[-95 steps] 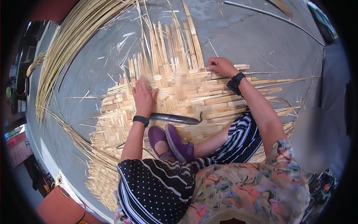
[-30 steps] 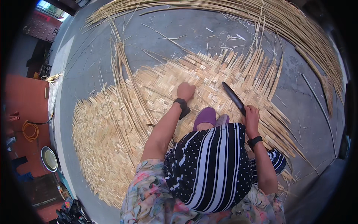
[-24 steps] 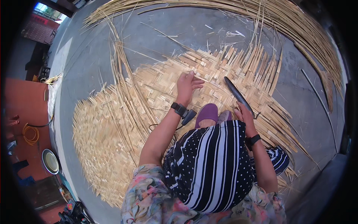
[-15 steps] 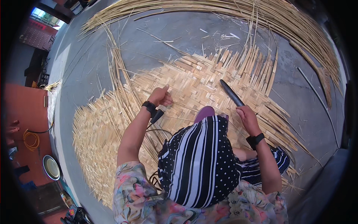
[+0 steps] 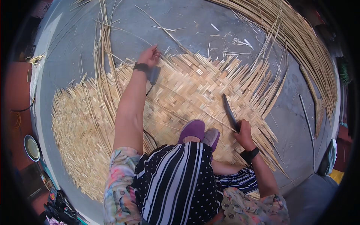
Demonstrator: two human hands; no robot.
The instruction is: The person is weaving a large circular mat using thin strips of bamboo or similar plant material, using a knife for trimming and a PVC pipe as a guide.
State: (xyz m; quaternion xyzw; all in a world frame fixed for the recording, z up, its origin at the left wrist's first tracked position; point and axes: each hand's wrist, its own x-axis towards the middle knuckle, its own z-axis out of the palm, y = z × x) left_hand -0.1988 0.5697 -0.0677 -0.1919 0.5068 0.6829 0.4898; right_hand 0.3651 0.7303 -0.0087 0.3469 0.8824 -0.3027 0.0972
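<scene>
Woven mat, head view: spread on floor beneath right grip, far edge near left grip; right grip clamped round near end of dark curved tool, whose free end points away from grip over mat; left grip half curled, cannot tell if pinching anything; loose strips left of left grip, lying across mat; purple shoes on mat, left of right grip; stalk bundle on floor, well beyond right grip
</scene>
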